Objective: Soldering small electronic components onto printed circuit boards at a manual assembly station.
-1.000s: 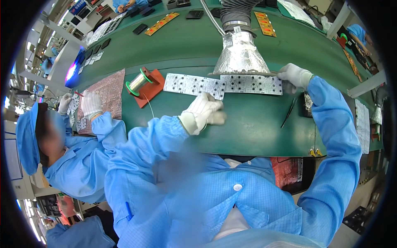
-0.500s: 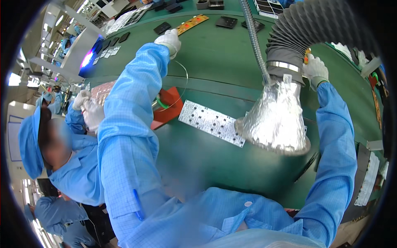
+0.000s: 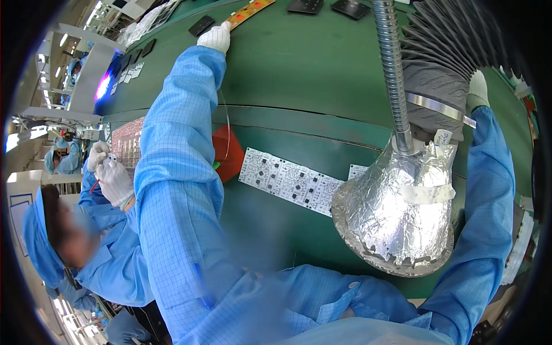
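Note:
My left hand (image 3: 215,38), in a white glove, reaches to the far left of the green bench. Its fingers are closed on the near end of a narrow orange-yellow circuit board strip (image 3: 250,12), which lies beside a small black part (image 3: 201,25). My right hand (image 3: 478,91), also gloved, is at the far right behind the grey corrugated duct (image 3: 434,86); its fingers are hidden there. Between my arms lies a white circuit board panel (image 3: 290,179) with small dark components. A foil-wrapped hood (image 3: 397,207) covers the right end of that panel.
A flexible metal tube (image 3: 391,69) rises from the hood. Beside my left sleeve lies a red-orange piece (image 3: 229,150) with a thin wire (image 3: 227,123). Black parts (image 3: 305,6) sit at the far edge. A co-worker's gloved hands (image 3: 112,175) work close on the left.
The view has shifted, and the hood and duct now look larger and closer. My right hand has gone further behind the duct. My left hand stays at the strip's end.

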A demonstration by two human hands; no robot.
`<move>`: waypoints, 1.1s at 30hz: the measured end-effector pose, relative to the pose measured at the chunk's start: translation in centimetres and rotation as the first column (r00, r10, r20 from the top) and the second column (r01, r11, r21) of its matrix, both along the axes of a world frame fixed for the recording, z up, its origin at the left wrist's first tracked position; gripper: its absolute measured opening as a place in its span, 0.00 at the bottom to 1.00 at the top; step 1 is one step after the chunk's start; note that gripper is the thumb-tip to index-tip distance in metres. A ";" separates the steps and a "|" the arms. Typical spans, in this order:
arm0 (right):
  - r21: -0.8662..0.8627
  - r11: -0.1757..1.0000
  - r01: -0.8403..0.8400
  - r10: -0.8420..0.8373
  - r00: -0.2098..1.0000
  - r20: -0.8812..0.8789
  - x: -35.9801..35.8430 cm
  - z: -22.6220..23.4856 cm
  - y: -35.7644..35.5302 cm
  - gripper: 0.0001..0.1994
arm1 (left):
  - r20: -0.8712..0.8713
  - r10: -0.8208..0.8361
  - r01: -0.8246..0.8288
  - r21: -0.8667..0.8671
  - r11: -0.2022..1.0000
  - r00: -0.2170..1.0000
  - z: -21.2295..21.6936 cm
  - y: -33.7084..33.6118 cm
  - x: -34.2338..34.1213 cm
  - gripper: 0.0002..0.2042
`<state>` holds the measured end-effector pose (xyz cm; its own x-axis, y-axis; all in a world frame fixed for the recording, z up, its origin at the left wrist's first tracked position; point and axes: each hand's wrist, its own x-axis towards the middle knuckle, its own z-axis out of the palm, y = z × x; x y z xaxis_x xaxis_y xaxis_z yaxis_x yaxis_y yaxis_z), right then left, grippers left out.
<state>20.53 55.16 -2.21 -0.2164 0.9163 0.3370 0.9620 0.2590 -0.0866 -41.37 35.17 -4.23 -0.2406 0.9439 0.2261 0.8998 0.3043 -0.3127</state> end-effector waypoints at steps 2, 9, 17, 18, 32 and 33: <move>0.001 0.999 0.046 -0.046 0.997 0.063 0.4 0.6 0.1 0.17 | -0.121 -0.096 0.082 -0.114 0.990 0.988 0.4 0.2 0.0 0.12; -0.084 0.996 0.008 0.000 0.996 0.093 1.2 1.2 0.1 0.11 | 0.009 0.021 -0.019 -0.153 0.988 1.000 4.0 -0.8 2.1 0.14; -0.442 0.889 -0.115 -0.160 0.828 -0.538 5.1 8.3 -6.7 0.16 | 0.640 0.196 -0.323 0.087 0.943 0.743 12.6 -4.8 5.7 0.16; -0.434 0.889 -0.146 -0.179 0.761 -0.623 6.3 9.3 -9.4 0.17 | 0.685 0.154 -0.298 0.097 0.950 0.712 13.6 -6.4 6.5 0.14; -0.373 0.696 -0.613 -0.516 -0.066 -0.854 8.8 3.5 -57.4 0.15 | 0.817 -0.496 -0.287 0.419 0.861 -0.295 22.9 -51.9 29.8 0.26; -0.372 0.679 -0.632 -0.540 -0.087 -0.837 7.3 2.5 -58.6 0.15 | 0.836 -0.363 -0.201 0.305 0.931 -0.411 22.9 -53.9 31.4 0.21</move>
